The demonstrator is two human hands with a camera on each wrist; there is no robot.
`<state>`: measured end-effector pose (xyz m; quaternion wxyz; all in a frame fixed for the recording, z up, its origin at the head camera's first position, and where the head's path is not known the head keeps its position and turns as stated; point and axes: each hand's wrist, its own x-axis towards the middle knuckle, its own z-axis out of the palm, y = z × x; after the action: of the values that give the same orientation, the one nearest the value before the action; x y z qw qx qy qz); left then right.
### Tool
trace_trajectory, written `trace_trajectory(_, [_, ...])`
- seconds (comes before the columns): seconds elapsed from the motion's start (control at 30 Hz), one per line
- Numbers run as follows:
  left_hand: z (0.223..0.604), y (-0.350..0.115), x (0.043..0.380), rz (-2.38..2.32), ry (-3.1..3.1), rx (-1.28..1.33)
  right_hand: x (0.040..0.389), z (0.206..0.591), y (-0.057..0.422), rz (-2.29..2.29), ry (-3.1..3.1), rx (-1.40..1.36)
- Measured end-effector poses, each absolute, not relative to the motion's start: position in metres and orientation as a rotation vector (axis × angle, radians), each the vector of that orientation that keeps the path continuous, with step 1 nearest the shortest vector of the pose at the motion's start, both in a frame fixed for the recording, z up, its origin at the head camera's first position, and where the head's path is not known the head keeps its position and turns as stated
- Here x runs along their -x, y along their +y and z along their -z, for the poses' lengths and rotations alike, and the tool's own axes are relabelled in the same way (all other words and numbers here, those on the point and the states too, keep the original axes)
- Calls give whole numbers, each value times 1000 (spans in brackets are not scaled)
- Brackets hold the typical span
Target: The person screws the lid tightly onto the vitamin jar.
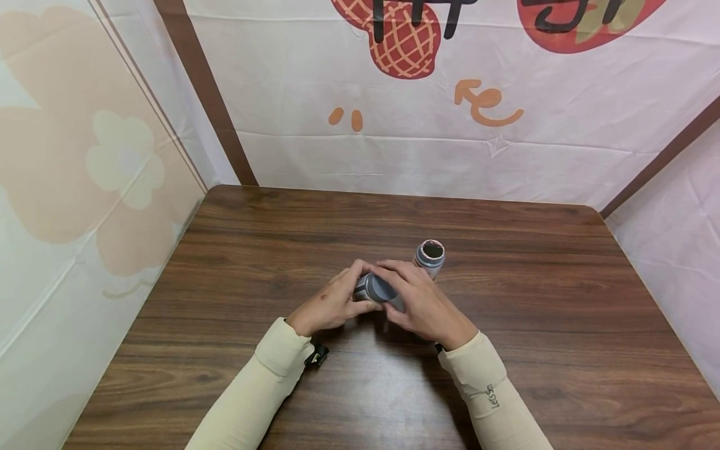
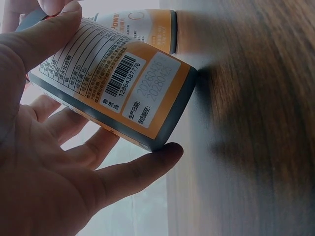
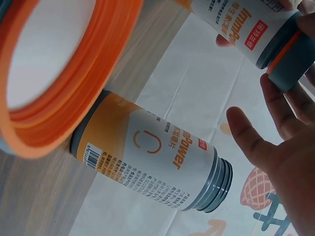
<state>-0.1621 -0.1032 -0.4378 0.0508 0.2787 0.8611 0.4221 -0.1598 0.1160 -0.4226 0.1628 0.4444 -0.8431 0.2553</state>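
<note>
My left hand (image 1: 332, 300) grips a white and orange supplement bottle (image 2: 142, 88), tilted, its lower edge close over the table. In the left wrist view the thumb lies across the label and the little finger reaches the base. My right hand (image 1: 419, 306) has its fingers curled at the dark grey bottle cap (image 3: 290, 64), which has an orange ring below it and sits on this bottle's neck. Just beyond the right hand stands a second, uncapped bottle (image 3: 152, 152) with its threaded neck bare. Close to the right wrist camera, a loose cap (image 3: 110, 64) shows its orange inner rim.
A brown wood-grain table (image 1: 523, 300) lies under both hands. Printed fabric (image 1: 292, 81) hangs behind it and along both sides. Cream sleeves (image 1: 253, 387) cover the forearms, with a small black device (image 1: 317, 355) at the left wrist.
</note>
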Motion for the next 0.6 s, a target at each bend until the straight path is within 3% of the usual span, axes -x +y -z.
trace_trajectory(0.6, [440,-102,164,-1284,2637,-876,158,423,116,-718,-2455,-1176])
